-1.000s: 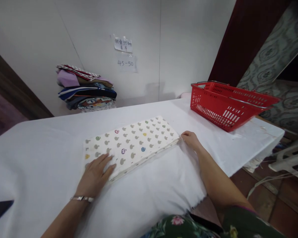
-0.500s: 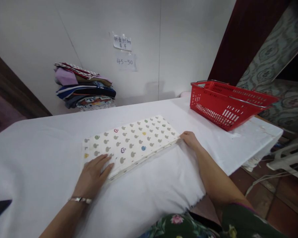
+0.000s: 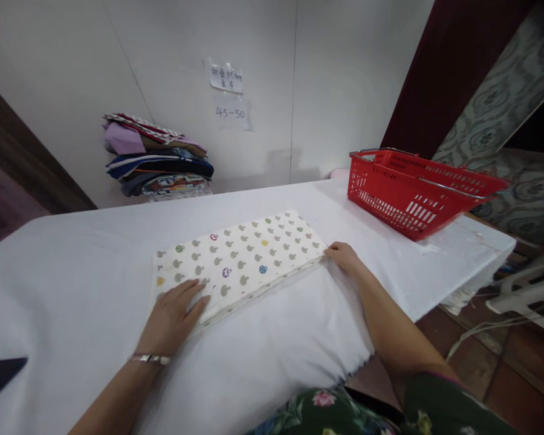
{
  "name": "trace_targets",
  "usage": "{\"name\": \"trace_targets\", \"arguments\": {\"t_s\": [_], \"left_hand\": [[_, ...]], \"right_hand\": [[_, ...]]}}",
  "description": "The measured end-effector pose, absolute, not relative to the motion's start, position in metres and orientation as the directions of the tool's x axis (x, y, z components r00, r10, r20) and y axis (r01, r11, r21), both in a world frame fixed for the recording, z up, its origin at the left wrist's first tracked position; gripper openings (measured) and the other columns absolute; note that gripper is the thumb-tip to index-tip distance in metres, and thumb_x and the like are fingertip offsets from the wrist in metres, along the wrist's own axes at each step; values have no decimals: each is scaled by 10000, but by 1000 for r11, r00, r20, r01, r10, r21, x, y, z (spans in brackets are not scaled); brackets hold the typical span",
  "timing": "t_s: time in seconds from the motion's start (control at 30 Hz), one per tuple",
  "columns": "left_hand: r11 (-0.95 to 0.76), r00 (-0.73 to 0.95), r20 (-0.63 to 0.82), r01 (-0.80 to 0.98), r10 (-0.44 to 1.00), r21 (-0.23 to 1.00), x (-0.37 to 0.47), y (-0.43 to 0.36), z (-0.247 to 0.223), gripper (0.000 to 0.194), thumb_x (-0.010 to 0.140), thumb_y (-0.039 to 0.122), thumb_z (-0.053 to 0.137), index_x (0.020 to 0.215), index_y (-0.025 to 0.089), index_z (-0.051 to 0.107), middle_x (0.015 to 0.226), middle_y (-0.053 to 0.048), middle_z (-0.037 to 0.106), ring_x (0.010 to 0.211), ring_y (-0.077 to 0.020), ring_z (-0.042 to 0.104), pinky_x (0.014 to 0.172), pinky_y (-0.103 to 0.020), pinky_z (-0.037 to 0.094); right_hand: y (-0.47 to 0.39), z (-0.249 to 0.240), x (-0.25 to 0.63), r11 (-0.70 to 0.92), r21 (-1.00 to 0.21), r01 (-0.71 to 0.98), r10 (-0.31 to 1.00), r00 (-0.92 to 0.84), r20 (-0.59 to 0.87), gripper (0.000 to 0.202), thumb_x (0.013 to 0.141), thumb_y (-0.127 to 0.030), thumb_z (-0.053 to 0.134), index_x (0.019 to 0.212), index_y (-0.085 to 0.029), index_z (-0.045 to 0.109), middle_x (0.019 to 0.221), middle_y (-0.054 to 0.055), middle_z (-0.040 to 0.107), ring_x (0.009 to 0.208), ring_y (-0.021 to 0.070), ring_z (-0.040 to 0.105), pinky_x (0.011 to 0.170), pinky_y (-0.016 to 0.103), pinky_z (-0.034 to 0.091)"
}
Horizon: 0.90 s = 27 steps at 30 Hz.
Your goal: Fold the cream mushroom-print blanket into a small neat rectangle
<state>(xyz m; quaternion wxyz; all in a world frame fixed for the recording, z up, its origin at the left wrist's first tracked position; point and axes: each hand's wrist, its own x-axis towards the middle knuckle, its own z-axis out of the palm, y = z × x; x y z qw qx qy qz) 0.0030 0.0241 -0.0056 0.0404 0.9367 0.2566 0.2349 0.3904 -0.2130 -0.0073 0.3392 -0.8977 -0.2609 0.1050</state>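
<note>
A folded white cloth [image 3: 245, 257] printed with grey and coloured mushrooms lies flat on the white-covered table, in several layers. My left hand [image 3: 174, 314] rests on its near left part, fingers spread and palm down, with a bracelet at the wrist. At the cloth's near right corner, my right hand [image 3: 343, 255] has its fingers closed on the edge in a pinch.
A red plastic basket [image 3: 412, 196] with metal handles stands at the table's back right. Folded fabrics [image 3: 161, 157] are piled beyond the back left edge. A dark object [image 3: 0, 377] lies at far left. Paper signs [image 3: 233, 113] hang on the wall.
The view has shifted very slightly. My right hand has moved a little to the left at the cloth's corner; my left hand stays on the cloth.
</note>
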Motion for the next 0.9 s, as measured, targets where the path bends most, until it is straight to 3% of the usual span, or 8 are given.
{"name": "trace_targets", "arguments": {"t_s": [0.23, 0.47, 0.73, 0.9], "left_hand": [[-852, 743, 419, 475, 522, 220, 3, 24, -7, 426, 833, 517, 392, 1029, 225, 633, 1159, -61, 617, 1096, -247, 548, 969, -402, 413], [-861, 746, 433, 469, 506, 197, 2, 23, -8, 431, 846, 492, 384, 1030, 192, 633, 1161, -81, 614, 1093, -244, 548, 962, -397, 412], [-877, 753, 453, 446, 476, 180, 2, 24, -8, 448, 855, 506, 369, 1032, 188, 632, 1148, -88, 621, 1087, -244, 554, 950, -395, 420], [-881, 777, 420, 446, 469, 158, 1, 25, -7, 452, 862, 496, 372, 1067, 182, 625, 1167, -91, 613, 1101, -246, 545, 945, -400, 420]], "right_hand": [[-211, -8, 390, -632, -633, 446, 573, 819, 4, 173, 676, -315, 543, 717, -189, 654, 682, 8, 639, 640, 147, 544, 569, 237, 353], [-208, -2, 381, -680, -567, 465, 562, 827, 4, 126, 670, -278, 533, 713, -187, 608, 672, 13, 621, 615, 140, 524, 532, 231, 324], [-205, 6, 375, -731, -491, 475, 509, 858, 72, 184, 740, -300, 476, 813, -176, 591, 803, 41, 628, 705, 151, 527, 565, 227, 323], [-202, 8, 377, -779, -442, 444, 491, 871, 11, 170, 730, -293, 481, 797, -183, 591, 754, 34, 631, 671, 156, 536, 540, 229, 316]]}}
